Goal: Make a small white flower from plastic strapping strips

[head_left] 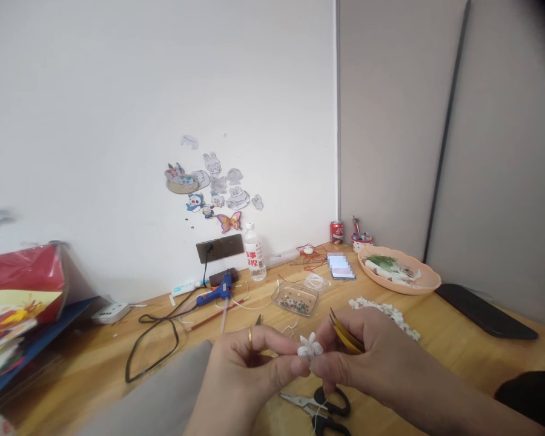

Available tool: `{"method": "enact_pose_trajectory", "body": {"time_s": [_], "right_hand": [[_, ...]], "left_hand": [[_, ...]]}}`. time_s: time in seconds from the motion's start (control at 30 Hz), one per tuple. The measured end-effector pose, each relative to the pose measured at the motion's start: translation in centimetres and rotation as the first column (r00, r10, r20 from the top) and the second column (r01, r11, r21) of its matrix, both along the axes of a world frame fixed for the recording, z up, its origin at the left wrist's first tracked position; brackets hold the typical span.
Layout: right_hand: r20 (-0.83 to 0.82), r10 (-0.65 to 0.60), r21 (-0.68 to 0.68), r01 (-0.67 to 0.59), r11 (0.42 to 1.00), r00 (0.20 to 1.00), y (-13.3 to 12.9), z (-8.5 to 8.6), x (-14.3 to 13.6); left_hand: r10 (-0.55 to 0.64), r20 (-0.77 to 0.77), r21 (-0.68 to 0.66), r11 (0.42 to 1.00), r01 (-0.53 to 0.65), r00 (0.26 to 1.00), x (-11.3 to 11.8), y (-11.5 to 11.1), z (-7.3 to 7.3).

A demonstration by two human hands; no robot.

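My left hand [258, 369], a ring on one finger, pinches a small white flower-shaped piece [309, 347] between thumb and forefinger. From the other side my right hand [352, 351] grips the same piece with its fingertips. Yellow tweezers [345, 336] with dark tips are tucked in my right hand, pointing up and away. Below the hands, black-handled scissors [318, 406] lie on the wooden table [104, 363], with a thin pale thread across them. A dark pointed tip [258, 320] shows behind my left fingers; what it belongs to is hidden.
Beyond my hands stand a clear tray of beads [295, 299] and a water bottle [256, 257]. A blue glue gun [215, 294] with a black cord lies left. Small white pieces [390, 312], a phone [341, 266], a pink plate [429, 280] and a black case [485, 312] lie right.
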State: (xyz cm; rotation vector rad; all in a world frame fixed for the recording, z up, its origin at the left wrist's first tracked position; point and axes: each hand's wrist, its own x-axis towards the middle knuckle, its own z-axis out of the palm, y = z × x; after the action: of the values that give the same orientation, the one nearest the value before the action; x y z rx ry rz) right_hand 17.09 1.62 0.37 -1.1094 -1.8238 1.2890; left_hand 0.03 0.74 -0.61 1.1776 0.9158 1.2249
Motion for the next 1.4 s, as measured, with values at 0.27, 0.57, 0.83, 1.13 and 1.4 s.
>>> {"method": "enact_pose_trajectory", "body": {"time_s": [0.27,0.57,0.83,1.13,1.4], "right_hand": [[0.043,-0.044,0.066,0.041,0.997,0.998,-0.3,0.0,-0.6],[-0.028,-0.043,0.048,0.044,0.998,0.999,0.2,-0.6,-1.1],[-0.115,-0.034,-0.077,0.026,0.997,0.993,0.3,0.1,-0.4],[-0.088,0.076,-0.198,-0.092,0.976,0.993,0.0,0.8,0.1],[-0.023,0.083,-0.177,-0.085,0.981,0.996,0.7,0.7,0.4]], "left_hand": [[0.088,0.104,-0.07,0.994,-0.081,0.991,0.7,0.2,-1.8],[0.127,0.36,-0.352,0.936,0.008,0.924,1.1,-0.1,-2.0],[-0.043,0.416,-0.301,0.936,0.183,0.908,0.9,-0.3,-1.7],[-0.051,0.181,-0.093,0.993,0.069,0.982,0.3,0.2,-0.8],[0.001,-0.127,-0.124,0.992,-0.017,0.992,-0.1,1.0,-0.2]]}}
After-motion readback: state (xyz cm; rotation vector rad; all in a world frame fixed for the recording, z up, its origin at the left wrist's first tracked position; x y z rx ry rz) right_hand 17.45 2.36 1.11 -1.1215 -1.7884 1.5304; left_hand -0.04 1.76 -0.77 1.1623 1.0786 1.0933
